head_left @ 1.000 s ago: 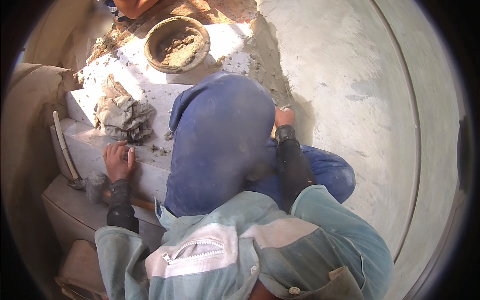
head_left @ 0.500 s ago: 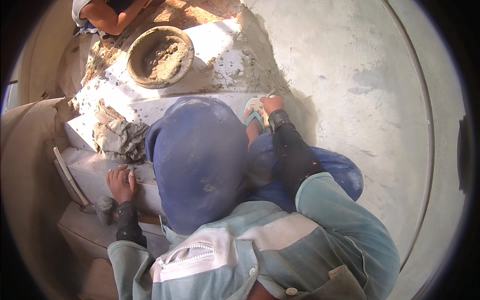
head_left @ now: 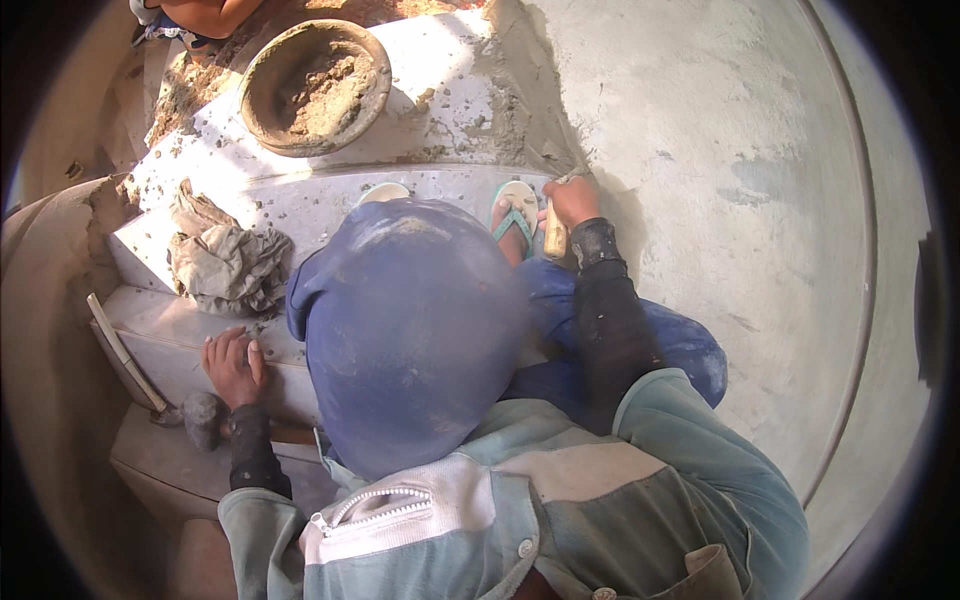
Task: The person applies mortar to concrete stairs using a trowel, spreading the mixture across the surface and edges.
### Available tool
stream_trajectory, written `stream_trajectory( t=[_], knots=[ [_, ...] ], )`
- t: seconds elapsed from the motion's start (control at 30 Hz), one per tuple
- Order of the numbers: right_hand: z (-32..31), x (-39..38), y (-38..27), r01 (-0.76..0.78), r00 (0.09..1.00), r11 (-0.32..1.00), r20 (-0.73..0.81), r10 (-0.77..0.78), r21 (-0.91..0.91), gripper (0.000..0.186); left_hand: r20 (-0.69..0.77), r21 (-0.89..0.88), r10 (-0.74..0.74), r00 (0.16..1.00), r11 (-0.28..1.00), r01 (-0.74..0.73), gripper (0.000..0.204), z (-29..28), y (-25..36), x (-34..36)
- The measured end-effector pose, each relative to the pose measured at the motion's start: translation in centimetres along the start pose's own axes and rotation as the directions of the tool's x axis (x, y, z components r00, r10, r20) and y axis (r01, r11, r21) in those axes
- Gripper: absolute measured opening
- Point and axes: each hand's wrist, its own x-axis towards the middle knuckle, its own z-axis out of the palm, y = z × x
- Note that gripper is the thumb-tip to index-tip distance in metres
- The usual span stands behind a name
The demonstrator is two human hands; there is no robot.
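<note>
Right grip (head_left: 573, 202) clasping a tan handle (head_left: 555, 236), left grip (head_left: 234, 370) loose on a step (head_left: 165, 318), basin (head_left: 260, 100) of brown mix (head_left: 332, 95) (part full)

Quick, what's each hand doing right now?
Left hand: open, resting on the pale smooth step.
Right hand: closed around a yellowish wooden-handled tool.

Round brown bowl (head_left: 262, 112) on the white upper step (head_left: 440, 130), grey-brown mortar (head_left: 340, 95) inside. Crumpled grey cloth (head_left: 230, 265) on the steps below, left of the worker's blue-trousered knee (head_left: 410, 330). Left hand (head_left: 235, 370) at a step edge, cloth just beyond; grey-headed hammer (head_left: 205, 420) beside the wrist, long pale-handled tool (head_left: 125, 345) farther left. Yellow wooden handle (head_left: 555, 235) in right hand (head_left: 573, 201), near pale plastered wall (head_left: 720, 250).
</note>
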Motion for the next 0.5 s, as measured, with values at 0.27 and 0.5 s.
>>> stream_trajectory(
  t=[0.27,0.5],
  knots=[
    [-1.4,9.4,2.3,-0.133,0.983,0.991,0.123,0.133,-0.013,0.020,0.007,-0.022,-0.020,1.000,1.000,0.020,0.016,0.0,-0.1,0.0],
    [-0.6,10.9,0.1,-0.119,0.990,0.993,0.073,0.119,-0.012,0.021,0.062,0.012,-0.024,0.998,1.000,0.023,0.017,-0.3,-0.3,0.0]
  ],
)
